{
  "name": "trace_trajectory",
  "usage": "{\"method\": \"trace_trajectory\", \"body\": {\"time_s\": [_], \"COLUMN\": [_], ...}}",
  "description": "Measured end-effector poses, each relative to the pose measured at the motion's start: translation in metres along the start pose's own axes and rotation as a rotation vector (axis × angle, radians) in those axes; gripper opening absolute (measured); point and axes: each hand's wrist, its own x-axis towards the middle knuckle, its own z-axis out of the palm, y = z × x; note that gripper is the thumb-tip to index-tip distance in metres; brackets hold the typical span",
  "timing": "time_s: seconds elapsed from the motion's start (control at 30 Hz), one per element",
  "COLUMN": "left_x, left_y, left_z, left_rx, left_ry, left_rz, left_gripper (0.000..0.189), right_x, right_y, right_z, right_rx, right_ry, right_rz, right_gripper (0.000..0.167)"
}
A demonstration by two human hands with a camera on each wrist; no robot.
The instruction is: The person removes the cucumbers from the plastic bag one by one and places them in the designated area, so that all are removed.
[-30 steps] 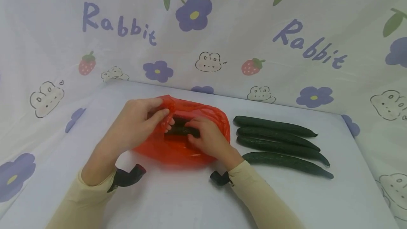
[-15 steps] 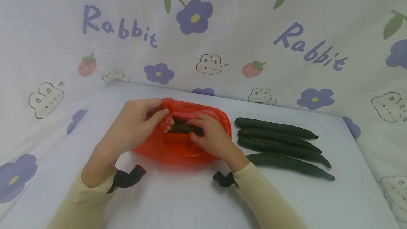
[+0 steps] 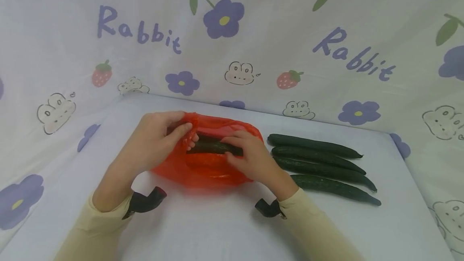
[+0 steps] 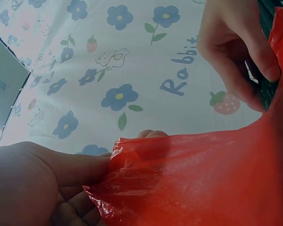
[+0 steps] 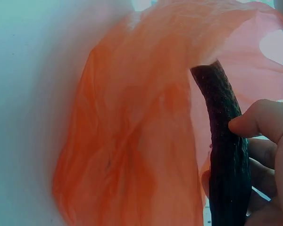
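My left hand (image 3: 156, 136) pinches the gathered rim of a thin red plastic bag (image 3: 214, 172) between thumb and fingers, holding its mouth apart. At that mouth my right hand (image 3: 253, 158) grips a dark green cucumber (image 3: 210, 147), whose left part lies within the opening. In the right wrist view the thumb lies across the cucumber (image 5: 228, 141), and its blunt end reaches the bag's edge. The left wrist view shows the bag's rim (image 4: 217, 141) stretched from the left hand toward the right. Inside the bag, a second dark shape shows behind the gripped cucumber.
Several cucumbers (image 3: 319, 166) lie side by side on the white table (image 3: 203, 228), right of the bag and near the right forearm. Behind the table hangs a white cloth (image 3: 268, 47) printed with flowers and rabbits. Dark wrist-worn devices (image 3: 146, 201) project below each wrist.
My right hand has moved right along with the gripped cucumber, and more of its length shows in the opening. The left hand keeps its hold on the bag's rim.
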Motion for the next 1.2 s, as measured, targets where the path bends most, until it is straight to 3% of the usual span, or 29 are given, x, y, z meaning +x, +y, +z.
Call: {"method": "trace_trajectory", "body": {"time_s": [1.2], "left_x": [0.002], "left_y": [-0.003], "left_z": [-0.003], "left_rx": [-0.031], "left_ry": [0.003], "left_rz": [-0.022], "left_gripper": [0.007], "right_x": [-0.057], "right_y": [0.018], "right_z": [-0.048], "right_rx": [-0.024], "right_ry": [0.111], "right_rz": [0.015], "right_gripper": [0.034]}}
